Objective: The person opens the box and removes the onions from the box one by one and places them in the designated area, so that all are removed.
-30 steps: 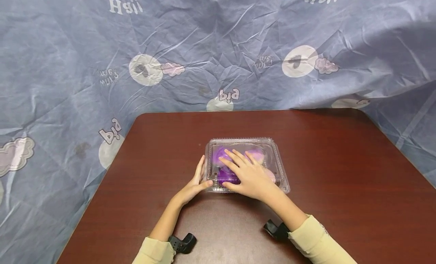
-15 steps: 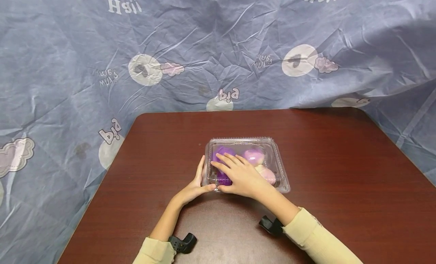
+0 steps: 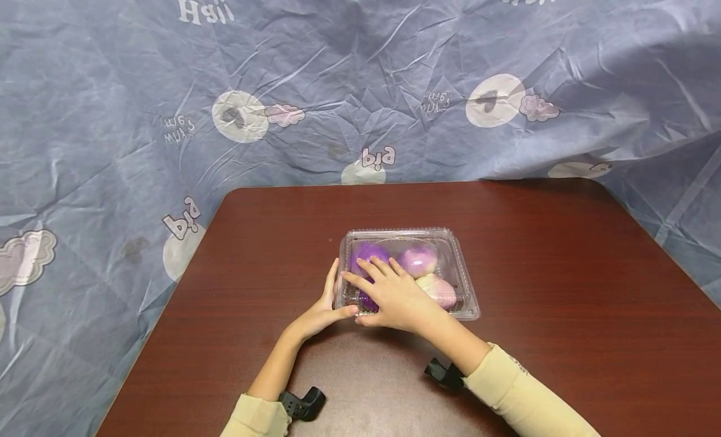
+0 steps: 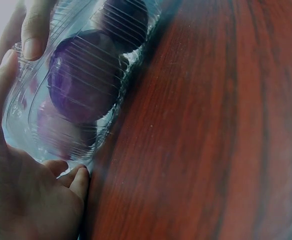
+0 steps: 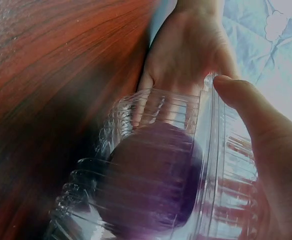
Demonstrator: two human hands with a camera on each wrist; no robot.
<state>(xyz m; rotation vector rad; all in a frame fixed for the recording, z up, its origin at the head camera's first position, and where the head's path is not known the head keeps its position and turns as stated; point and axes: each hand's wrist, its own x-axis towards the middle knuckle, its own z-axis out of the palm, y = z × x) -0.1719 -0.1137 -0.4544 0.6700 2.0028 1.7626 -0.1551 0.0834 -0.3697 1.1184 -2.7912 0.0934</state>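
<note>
A clear plastic clamshell box [image 3: 463,268] stands closed-looking on the table, with several rounded items inside. Two at its left are deep purple, the back one a purple ball [image 3: 368,251]. At its right are a glossy pink-purple item [image 3: 418,260] and a cream-and-pink item [image 3: 442,291]. My left hand [image 3: 318,314] grips the box's left end, its thumb over the front corner and its fingers along the side. My right hand [image 3: 397,299] rests on the lid with spread fingers, its thumb at the front edge near the left thumb. It partly hides the front purple item [image 4: 86,80].
The box sits near the middle of a reddish-brown wooden table [image 3: 270,236]. A blue-grey printed cloth [image 3: 315,67] hangs behind and beside the table. Each wrist wears a black strapped device, the left device [image 3: 303,404] and the right device [image 3: 445,374].
My right hand has slid leftward across the lid toward my left hand, uncovering the pink and cream items. My left hand and the box have stayed nearly still.
</note>
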